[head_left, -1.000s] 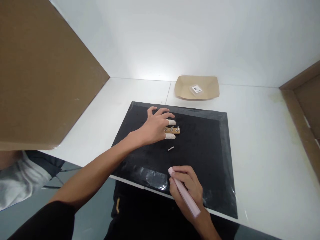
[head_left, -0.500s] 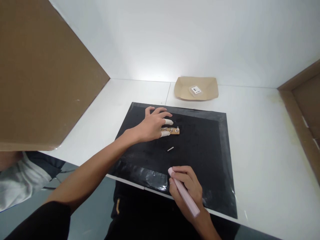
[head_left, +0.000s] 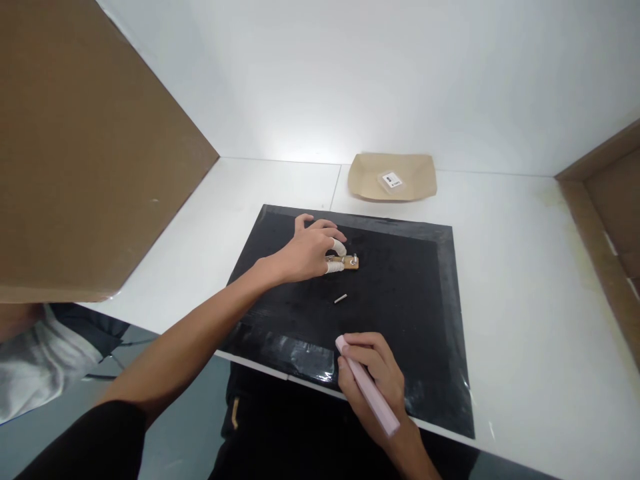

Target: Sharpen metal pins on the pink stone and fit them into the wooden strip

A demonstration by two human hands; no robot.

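A small wooden strip [head_left: 351, 263] with shiny metal pieces standing on it lies on the black mat [head_left: 400, 293]. My left hand [head_left: 311, 252] reaches over its left end, hiding that part. White covers wrap the thumb and index finger, whose tips close on the strip from both sides; the other fingers stay raised and bent. Below it, a short silver rod [head_left: 341, 299] rests loose on the mat. Near the mat's front edge my right hand [head_left: 375, 373] grips a pale pink pen-shaped stick [head_left: 370, 387], its upper end pointing up and left.
A brown paper tray [head_left: 417, 180] with a small clear labelled case [head_left: 391, 181] inside stands by the back wall. The white table [head_left: 525, 300] surrounds the mat. Brown panels rise at the left [head_left: 100, 153] and right [head_left: 600, 227]. A person's grey sleeve [head_left: 45, 360] shows at lower left.
The thumb and index finger of my left hand have drawn closer together at the wooden strip, and that hand has shifted slightly right. My right hand keeps its hold on the stick.
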